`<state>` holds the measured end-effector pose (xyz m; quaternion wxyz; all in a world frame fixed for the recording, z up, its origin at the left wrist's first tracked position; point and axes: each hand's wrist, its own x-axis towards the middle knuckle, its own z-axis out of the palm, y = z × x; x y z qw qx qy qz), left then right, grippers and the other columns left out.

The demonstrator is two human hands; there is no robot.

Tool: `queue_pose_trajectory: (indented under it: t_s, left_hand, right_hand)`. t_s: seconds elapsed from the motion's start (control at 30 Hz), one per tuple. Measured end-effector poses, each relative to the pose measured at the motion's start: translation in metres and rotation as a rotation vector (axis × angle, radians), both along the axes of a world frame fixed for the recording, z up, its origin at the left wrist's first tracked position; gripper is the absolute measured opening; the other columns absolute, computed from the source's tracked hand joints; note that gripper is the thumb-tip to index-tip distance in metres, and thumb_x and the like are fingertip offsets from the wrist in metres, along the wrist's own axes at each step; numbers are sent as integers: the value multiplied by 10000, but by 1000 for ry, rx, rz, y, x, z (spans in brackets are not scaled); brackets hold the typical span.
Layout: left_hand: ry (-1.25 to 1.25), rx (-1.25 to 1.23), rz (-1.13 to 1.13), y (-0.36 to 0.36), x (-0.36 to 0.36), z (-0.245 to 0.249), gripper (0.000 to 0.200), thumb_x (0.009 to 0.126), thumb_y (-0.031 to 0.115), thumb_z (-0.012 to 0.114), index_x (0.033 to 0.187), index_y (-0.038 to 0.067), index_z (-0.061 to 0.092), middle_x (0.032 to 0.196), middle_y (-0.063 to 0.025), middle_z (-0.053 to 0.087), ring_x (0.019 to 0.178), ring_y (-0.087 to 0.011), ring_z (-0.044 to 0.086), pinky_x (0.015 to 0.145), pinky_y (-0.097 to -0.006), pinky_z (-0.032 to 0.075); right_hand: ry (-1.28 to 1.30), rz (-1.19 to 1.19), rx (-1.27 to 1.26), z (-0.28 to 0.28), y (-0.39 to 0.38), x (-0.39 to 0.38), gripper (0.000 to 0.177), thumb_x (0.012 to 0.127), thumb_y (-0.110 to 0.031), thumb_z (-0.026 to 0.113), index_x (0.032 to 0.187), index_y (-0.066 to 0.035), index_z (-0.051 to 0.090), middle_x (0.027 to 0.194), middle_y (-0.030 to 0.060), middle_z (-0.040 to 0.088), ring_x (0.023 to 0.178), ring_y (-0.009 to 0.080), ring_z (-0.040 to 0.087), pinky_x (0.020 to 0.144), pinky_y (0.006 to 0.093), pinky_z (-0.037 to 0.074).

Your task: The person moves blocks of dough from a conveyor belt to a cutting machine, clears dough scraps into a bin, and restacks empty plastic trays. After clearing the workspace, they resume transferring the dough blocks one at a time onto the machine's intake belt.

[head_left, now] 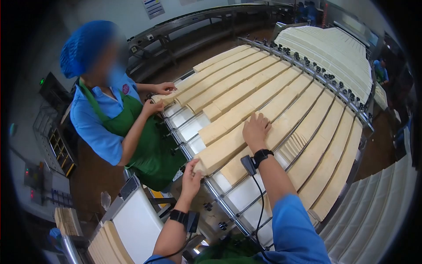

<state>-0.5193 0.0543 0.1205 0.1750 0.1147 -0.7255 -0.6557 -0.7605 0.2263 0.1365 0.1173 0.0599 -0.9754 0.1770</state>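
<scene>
Wafer row (222, 149): a pale stack lying along the conveyor (241, 193), its near end at the conveyor's edge. Your left hand (191, 174) cups that end, grip closed on it. Your right hand (256, 130) lies flat on top, grip open, holding nothing. Neighbouring rows (281, 97) run parallel. Opposite, a co-worker (110, 114) in a green apron touches another row's end.

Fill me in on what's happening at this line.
The wearer's left hand presses the near end of a row of pale slices on the conveyor, and the right hand lies flat on top of it. Opposite, a co-worker in a green apron holds the end of another row with both hands. More rows fill the other lanes.
</scene>
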Motion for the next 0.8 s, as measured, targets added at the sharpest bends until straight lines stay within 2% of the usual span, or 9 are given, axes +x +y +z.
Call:
queue_pose_trajectory:
  t_s: [0.23, 0.3, 0.4, 0.47, 0.53, 0.57, 0.67, 0.73, 0.8]
  left_hand:
    - [-85, 154, 228, -8, 41, 5, 403, 898, -61, 469, 1289, 34, 456, 1235, -84, 537, 1099, -144, 532, 942, -268, 425]
    - [-108, 35, 246, -13, 76, 18, 387, 904, -47, 473, 1284, 24, 469, 1237, -73, 532, 1124, -148, 526, 952, -268, 421]
    - [-50, -95, 302, -40, 134, -26, 395, 904, -20, 502, 1294, 35, 477, 1283, -85, 502, 1153, -150, 511, 967, -283, 411]
    - [64, -113, 406, -42, 173, -32, 403, 898, -9, 524, 1295, 45, 487, 1333, -97, 469, 1180, -168, 503, 968, -295, 409]
    - [-150, -422, 469, -47, 220, -29, 425, 888, -7, 544, 1304, 51, 483, 1369, -100, 443, 1182, -183, 507, 974, -309, 415]
    - [-139, -350, 518, -49, 243, -35, 420, 882, 3, 563, 1293, 46, 490, 1337, -84, 476, 1152, -188, 527, 969, -316, 426]
    - [-151, -107, 742, -54, 317, -57, 429, 856, 33, 583, 1277, 70, 512, 1262, -130, 519, 1146, -252, 541, 985, -362, 423]
    - [-209, -205, 962, -59, 370, -65, 407, 854, 60, 592, 1254, 37, 519, 1221, -140, 543, 1082, -264, 563, 945, -379, 442]
    - [-301, -431, 1204, -64, 422, -70, 473, 833, 102, 646, 1268, 5, 489, 1241, -179, 523, 1151, -316, 505, 989, -427, 395]
  right_hand:
    - [-150, 150, 99, -28, -10, 25, 748, 923, -555, 392, 1489, -80, 276, 1553, 174, 223, 1438, 389, 156, 1141, 564, 120]
    - [-169, 150, 117, -28, -11, 22, 747, 918, -551, 413, 1477, -70, 296, 1545, 186, 231, 1432, 409, 153, 1128, 588, 127]
    - [-193, 163, 61, -5, -23, 49, 749, 913, -545, 440, 1469, -60, 306, 1537, 207, 230, 1420, 438, 155, 1110, 613, 140]
    - [-164, 306, 73, 11, -38, 84, 743, 908, -535, 464, 1457, -55, 322, 1529, 216, 238, 1411, 450, 163, 1102, 619, 149]
    - [-132, 473, 68, 14, -59, 119, 736, 903, -524, 488, 1445, -50, 338, 1521, 225, 245, 1402, 462, 171, 1093, 626, 158]
    - [-121, 543, 85, 10, -67, 137, 724, 898, -513, 505, 1436, -54, 350, 1514, 229, 255, 1393, 465, 187, 1085, 625, 171]
    - [-29, 779, 81, -4, -96, 202, 638, 877, -449, 578, 1375, -78, 435, 1491, 205, 308, 1385, 432, 227, 1075, 608, 194]
    - [-49, 949, 60, -4, -117, 250, 536, 874, -411, 595, 1289, -81, 515, 1460, 189, 363, 1376, 412, 257, 1076, 599, 195]
    - [-70, 1091, 38, -12, -138, 290, 440, 871, -373, 612, 1203, -83, 596, 1429, 172, 418, 1367, 391, 286, 1077, 591, 197]
